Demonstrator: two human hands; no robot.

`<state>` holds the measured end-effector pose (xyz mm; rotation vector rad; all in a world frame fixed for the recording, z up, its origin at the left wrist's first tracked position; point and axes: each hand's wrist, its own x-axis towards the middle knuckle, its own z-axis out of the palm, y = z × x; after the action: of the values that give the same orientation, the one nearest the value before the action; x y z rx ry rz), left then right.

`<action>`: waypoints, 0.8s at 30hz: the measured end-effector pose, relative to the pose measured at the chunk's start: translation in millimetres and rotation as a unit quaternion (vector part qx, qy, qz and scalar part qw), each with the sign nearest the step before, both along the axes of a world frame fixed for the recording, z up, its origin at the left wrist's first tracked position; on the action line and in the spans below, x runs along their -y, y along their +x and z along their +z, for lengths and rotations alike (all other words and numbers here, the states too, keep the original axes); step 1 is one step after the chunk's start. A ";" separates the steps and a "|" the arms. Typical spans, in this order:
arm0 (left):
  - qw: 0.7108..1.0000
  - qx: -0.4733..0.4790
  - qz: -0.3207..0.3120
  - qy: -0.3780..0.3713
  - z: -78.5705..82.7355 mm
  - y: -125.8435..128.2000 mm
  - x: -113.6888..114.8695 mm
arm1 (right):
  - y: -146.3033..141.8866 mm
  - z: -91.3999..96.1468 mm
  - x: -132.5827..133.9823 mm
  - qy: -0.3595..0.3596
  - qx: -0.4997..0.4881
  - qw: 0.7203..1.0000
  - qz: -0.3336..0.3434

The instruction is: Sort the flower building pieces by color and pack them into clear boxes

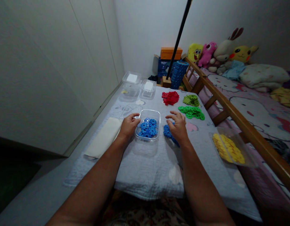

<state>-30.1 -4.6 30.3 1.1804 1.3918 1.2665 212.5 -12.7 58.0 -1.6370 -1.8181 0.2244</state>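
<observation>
A clear plastic container (147,111) stands in the middle of the table, with a pile of blue snowflake-shaped building discs (147,128) inside. My left hand (129,126) holds the container by its left rim, thumb and fingers closed on the edge. Right of the container, my right hand (178,125) hovers over a smaller heap of loose blue discs (168,131). Its thumb and fingers are curved and apart, with nothing seen between them. My palm and wrist hide part of that heap.
Red discs (170,98), olive-green discs (191,100) and bright green discs (191,112) lie in heaps behind. A clear bag of yellow discs (228,148) rests at the right edge, a folded cream cloth (104,138) at left. Two lidded containers (131,82) stand at the back left.
</observation>
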 end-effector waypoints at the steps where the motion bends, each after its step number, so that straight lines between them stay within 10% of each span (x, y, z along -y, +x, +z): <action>1: 1.000 -0.001 0.001 0.000 0.4 0.2 0.2 | 4.6 -0.2 -1.0 -0.020 0.016 0.999 -0.024; 11: 1.000 -0.010 0.005 0.003 -0.2 -0.5 -0.4 | 11.6 -14.1 0.6 -0.149 0.200 0.968 -0.032; 24: 1.000 -0.007 0.006 0.003 0.1 -0.4 0.3 | 20.9 -23.6 0.1 -0.103 0.176 0.979 0.018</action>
<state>-30.5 -4.9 30.4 1.1886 1.4086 1.2725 233.5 -12.8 34.4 -1.8820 -2.1499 0.1498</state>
